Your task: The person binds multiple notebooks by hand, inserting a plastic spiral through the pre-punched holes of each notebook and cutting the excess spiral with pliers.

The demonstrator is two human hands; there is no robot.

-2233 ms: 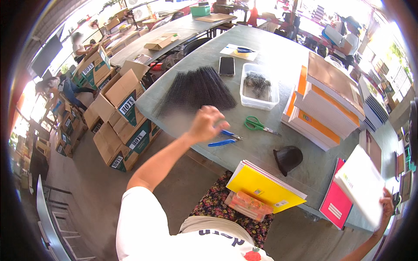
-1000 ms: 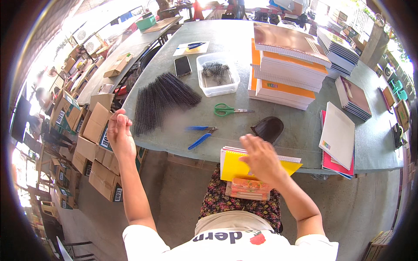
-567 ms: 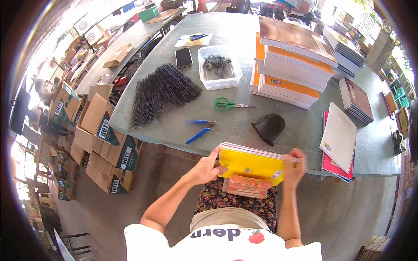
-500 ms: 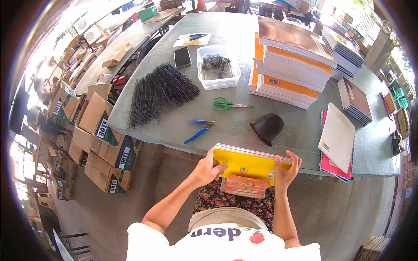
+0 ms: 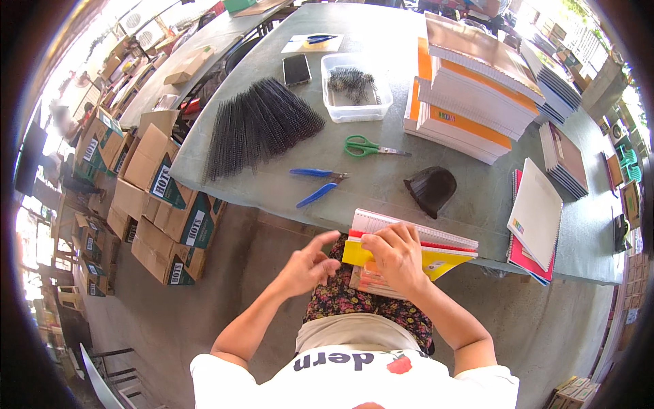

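Note:
My right hand point(image 5: 396, 255) grips the upper edge of a yellow-covered notebook point(image 5: 446, 262), which rests tilted against the table's front edge above my lap. White pages and a red strip show behind its cover. Just left of the notebook, my left hand point(image 5: 310, 269) is raised with its fingers apart, holding nothing. Beneath the notebook a reddish patterned block point(image 5: 371, 283) lies on my lap, partly hidden by my right hand. Closest on the table are blue-handled cutters point(image 5: 323, 184), green-handled scissors point(image 5: 371, 146) and a black curved, hollow piece point(image 5: 432, 189).
Black spiral binding coils point(image 5: 262, 126) fan out at the left. Behind stand a clear plastic tub point(image 5: 357, 114) of coil scraps and a phone point(image 5: 296, 69). Tall book stacks point(image 5: 470, 102) rise at the right, near spiral notebooks point(image 5: 538, 211). Cardboard boxes point(image 5: 163, 252) sit left of the table.
My left hand has let go of the notebook and moved left. My right hand has shifted from its right end to the middle of its top edge. The notebook now leans differently, showing its pages.

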